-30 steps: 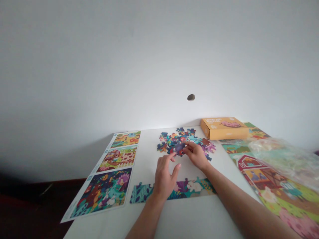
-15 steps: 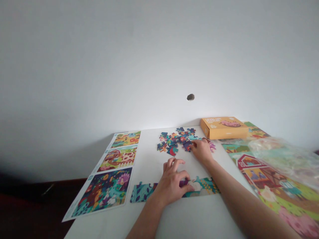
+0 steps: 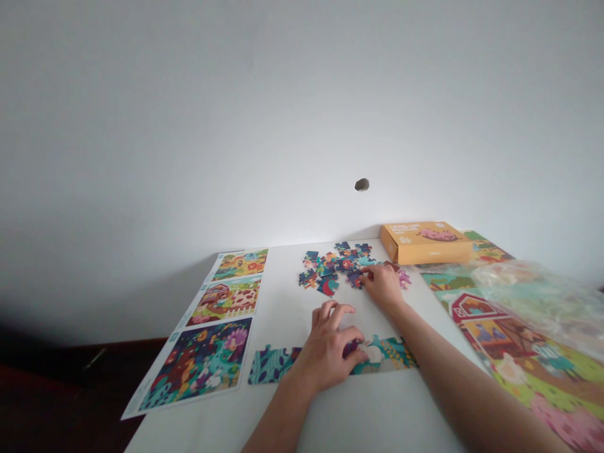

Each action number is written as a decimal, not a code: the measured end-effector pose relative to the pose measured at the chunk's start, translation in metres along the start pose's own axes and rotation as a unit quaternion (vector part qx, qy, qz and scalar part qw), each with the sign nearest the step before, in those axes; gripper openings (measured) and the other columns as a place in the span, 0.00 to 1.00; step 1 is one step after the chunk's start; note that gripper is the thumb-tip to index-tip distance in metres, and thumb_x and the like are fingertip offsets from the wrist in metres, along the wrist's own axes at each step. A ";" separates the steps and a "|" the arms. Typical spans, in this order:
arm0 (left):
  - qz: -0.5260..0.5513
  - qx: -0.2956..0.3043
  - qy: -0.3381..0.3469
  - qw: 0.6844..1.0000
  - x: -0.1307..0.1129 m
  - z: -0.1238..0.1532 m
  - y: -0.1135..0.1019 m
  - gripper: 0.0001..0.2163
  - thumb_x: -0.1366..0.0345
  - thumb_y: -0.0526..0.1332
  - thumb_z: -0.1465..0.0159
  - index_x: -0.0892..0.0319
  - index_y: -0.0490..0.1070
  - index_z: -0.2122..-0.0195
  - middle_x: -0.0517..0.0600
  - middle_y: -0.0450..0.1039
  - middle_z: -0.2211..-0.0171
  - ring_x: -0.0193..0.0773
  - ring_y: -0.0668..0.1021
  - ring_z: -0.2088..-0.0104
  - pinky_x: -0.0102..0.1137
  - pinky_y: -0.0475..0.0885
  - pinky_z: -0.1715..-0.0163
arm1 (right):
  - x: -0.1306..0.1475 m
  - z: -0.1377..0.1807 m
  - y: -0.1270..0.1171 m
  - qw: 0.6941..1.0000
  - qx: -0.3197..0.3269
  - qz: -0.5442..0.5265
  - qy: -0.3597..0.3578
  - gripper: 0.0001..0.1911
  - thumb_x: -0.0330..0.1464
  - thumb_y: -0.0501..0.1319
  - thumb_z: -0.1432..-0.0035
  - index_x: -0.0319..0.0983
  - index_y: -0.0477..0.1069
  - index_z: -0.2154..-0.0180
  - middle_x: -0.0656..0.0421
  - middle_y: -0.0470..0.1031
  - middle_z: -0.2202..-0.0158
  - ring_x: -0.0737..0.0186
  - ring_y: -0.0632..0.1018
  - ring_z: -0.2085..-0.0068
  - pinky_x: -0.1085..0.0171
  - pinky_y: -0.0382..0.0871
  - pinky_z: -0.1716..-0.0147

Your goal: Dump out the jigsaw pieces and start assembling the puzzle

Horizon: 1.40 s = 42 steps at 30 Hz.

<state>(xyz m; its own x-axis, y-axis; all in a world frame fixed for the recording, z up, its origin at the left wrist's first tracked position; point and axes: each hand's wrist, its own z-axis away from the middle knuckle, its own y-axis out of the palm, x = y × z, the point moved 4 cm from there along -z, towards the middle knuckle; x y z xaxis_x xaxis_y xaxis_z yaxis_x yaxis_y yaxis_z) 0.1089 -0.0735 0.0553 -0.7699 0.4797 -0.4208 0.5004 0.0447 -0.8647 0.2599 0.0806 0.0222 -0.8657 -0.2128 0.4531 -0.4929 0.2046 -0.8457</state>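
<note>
Fingers (image 3: 369, 269) of the right hand (image 3: 382, 286) are at the near right part of the pile (image 3: 346, 263), bent down, tips right by a dark purple piece (image 3: 353, 279). Can't tell if they're pinching it or just touching, tbh. That piece lies just left of the tips, in the pile. So the right hand is clearly the nearer of the 2 to the pile.

Left hand (image 3: 329, 346) is the nearer 1 to the strip (image 3: 271, 366). It's over the middle of it, loosely curled, with a gap between thumb and forefinger and some of the strip showing through. Can't tell if it's pressing down.

Layout-wise, the strip's long axis runs left to right on the person's side of the table (image 3: 278, 302), and the pile sits beyond it, well apart. From the right fingertips, the strip is back toward the person. Box (image 3: 429, 245) is farther off, past the right hand.
</note>
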 end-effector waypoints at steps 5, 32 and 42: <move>-0.017 0.028 0.012 0.999 -0.006 0.002 -0.001 0.07 0.57 0.64 0.38 0.45 0.78 0.59 0.47 0.63 0.42 0.49 0.58 0.40 0.46 0.56 0.41 | -0.001 0.001 0.000 1.000 -0.001 -0.002 -0.003 0.11 0.36 0.63 0.44 0.44 0.78 0.59 0.57 0.79 0.63 0.56 0.73 0.58 0.63 0.59 0.57; -0.233 -0.002 -0.352 0.907 0.081 0.055 -0.048 0.27 0.52 0.50 0.32 0.65 0.64 0.39 0.64 0.56 0.35 0.60 0.58 0.35 0.59 0.58 0.42 | 0.000 0.002 -0.002 1.000 0.012 0.010 0.000 0.11 0.36 0.61 0.42 0.45 0.78 0.58 0.57 0.79 0.61 0.54 0.73 0.56 0.61 0.59 0.57; -0.043 0.073 -0.059 0.995 -0.006 0.041 -0.015 0.20 0.60 0.66 0.40 0.44 0.70 0.46 0.46 0.69 0.45 0.45 0.67 0.44 0.42 0.61 0.42 | 0.003 0.004 -0.006 1.000 0.020 0.008 0.001 0.12 0.36 0.61 0.42 0.44 0.78 0.57 0.56 0.79 0.60 0.56 0.74 0.57 0.63 0.60 0.58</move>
<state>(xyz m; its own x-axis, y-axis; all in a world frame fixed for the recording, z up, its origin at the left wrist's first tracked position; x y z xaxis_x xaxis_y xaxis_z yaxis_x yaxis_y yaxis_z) 0.0897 -0.1130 0.0600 -0.8526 0.3732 -0.3658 0.3747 -0.0514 -0.9257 0.2601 0.0752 0.0274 -0.8738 -0.2083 0.4394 -0.4747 0.1691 -0.8638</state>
